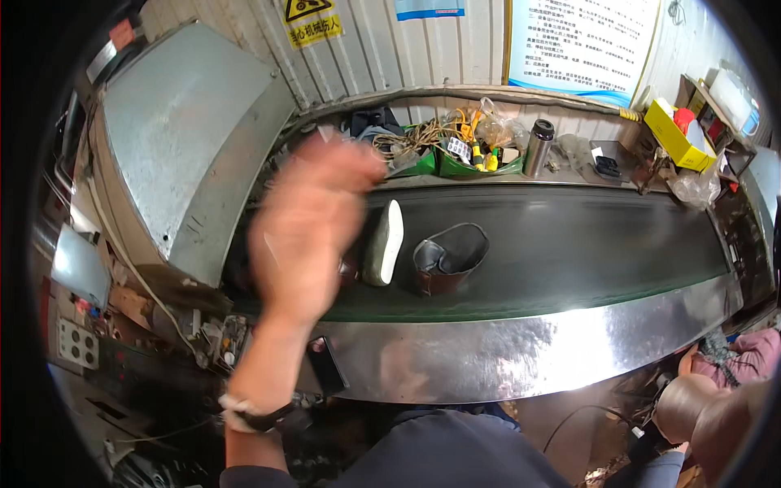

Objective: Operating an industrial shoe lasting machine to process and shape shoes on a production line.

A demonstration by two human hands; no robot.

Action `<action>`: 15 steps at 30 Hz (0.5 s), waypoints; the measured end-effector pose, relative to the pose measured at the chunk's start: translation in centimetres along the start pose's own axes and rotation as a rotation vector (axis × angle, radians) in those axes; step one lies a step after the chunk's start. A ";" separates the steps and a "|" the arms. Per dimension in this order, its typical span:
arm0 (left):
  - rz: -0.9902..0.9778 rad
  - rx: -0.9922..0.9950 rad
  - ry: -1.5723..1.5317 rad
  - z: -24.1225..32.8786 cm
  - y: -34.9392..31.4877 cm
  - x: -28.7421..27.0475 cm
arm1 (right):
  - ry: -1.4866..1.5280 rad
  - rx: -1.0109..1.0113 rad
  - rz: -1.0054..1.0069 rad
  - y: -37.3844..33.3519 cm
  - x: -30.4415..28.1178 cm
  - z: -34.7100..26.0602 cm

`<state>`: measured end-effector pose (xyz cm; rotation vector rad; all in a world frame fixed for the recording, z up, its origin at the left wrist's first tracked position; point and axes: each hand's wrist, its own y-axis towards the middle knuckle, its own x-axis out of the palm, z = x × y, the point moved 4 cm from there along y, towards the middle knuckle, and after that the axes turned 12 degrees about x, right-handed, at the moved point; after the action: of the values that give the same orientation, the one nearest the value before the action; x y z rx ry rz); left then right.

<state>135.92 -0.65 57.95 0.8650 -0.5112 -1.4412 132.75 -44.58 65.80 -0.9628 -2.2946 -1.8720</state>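
Note:
My left hand [313, 215] is raised over the left part of the dark belt [586, 244]. Motion smears its fingers, so whether they hold anything does not show. Just right of it, an olive shoe [379, 252] lies on its side, its white sole [392, 242] facing right. Farther right on the belt is a dark brown leather boot shaft [446, 264], its wide opening upward. Part of another dark reddish item is hidden behind my left hand. At the lower right, a blue-grey sleeve [657, 470] reaches toward a smooth tan rounded thing [690, 408]; my right hand there is mostly hidden.
A shiny metal ledge [472, 358] runs along the belt's near edge, with a black phone [327, 366] on it. A grey metal housing [191, 138] stands left. Behind the belt are green bins [480, 169], a steel flask [538, 148] and a yellow box [679, 138].

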 end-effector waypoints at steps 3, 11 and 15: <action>-0.414 -0.444 0.434 -16.2 -10.9 5.1 | 0.091 -0.015 -0.031 -0.5 -1.3 0.1; -0.869 -0.229 0.462 -27.3 -19.3 13.2 | -0.484 0.386 0.428 -5.3 -4.4 7.6; -0.788 -0.337 -0.024 -21.8 -13.7 17.2 | -0.544 1.200 1.071 -28.7 -13.1 15.7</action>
<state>145.67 -11.91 30.78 0.8066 0.0934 -2.1742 135.35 -38.80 31.13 -1.8503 -1.7763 0.2001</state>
